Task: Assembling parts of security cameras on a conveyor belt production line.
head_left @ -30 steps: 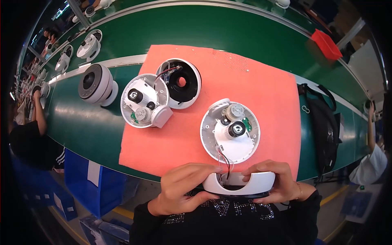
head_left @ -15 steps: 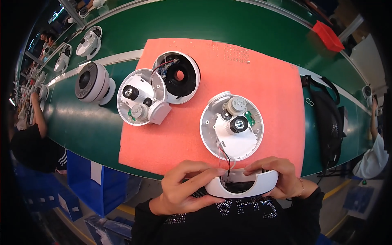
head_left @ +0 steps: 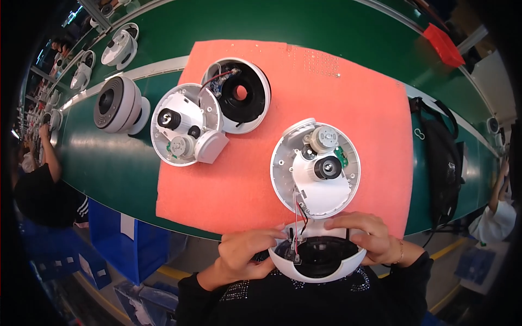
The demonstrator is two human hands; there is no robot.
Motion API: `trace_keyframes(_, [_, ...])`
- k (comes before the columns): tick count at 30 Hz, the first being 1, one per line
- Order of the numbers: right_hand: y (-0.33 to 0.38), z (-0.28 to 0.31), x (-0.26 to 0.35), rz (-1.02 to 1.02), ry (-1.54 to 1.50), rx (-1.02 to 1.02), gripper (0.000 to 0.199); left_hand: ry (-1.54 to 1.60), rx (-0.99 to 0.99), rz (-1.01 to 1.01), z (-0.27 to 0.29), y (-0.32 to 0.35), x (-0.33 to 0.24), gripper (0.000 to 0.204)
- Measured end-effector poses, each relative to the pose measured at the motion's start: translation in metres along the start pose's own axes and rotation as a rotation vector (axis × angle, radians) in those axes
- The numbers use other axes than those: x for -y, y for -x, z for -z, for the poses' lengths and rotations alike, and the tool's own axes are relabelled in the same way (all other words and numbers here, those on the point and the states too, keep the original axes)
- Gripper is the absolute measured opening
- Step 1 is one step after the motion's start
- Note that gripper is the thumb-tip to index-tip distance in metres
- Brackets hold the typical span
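Note:
Between my two hands, close to my body at the mat's near edge, is a white round housing shell (head_left: 321,276) with a black inside. My left hand (head_left: 246,252) grips its left rim, the fingers near thin wires at the opening. On the right rim, my right hand (head_left: 375,239) holds it with fingers over the edge. Red, black and white wires (head_left: 299,217) run from the shell to a white housing half (head_left: 321,190) lying just beyond, which carries a motor and a black lens barrel. A similar opened pair, a white half (head_left: 187,117) and a black-lined shell (head_left: 255,111), lies at left.
An orange foam mat (head_left: 217,201) covers the green bench. Left of it stands an assembled round device (head_left: 119,106). A black bag (head_left: 440,163) lies at right, a red bin (head_left: 443,43) far right. Blue bins (head_left: 114,239) sit below left. Other people work at both sides.
My hands have tipped the shell so its black inside and wires now face up more. The view has shifted slightly; the connected white half appears a little lower and to the right.

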State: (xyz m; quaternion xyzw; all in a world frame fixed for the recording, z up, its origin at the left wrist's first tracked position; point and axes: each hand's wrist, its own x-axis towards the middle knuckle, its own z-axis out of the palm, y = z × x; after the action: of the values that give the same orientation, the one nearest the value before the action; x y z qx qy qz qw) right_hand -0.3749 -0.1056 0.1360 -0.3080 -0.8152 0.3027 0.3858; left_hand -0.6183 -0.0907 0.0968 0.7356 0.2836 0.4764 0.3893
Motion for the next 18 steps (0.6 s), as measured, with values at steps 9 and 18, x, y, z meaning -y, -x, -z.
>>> trace_keyframes(9, [0.024,0.003,-0.011,-0.755,-0.563,0.124,0.061,-0.049,0.026,-0.109,-0.005,0.005,0.012,0.014])
trace_keyframes(18, [0.025,0.006,-0.014,-0.338,-0.274,0.06,0.054,0.037,0.157,-0.124,0.002,0.001,0.017,0.012])
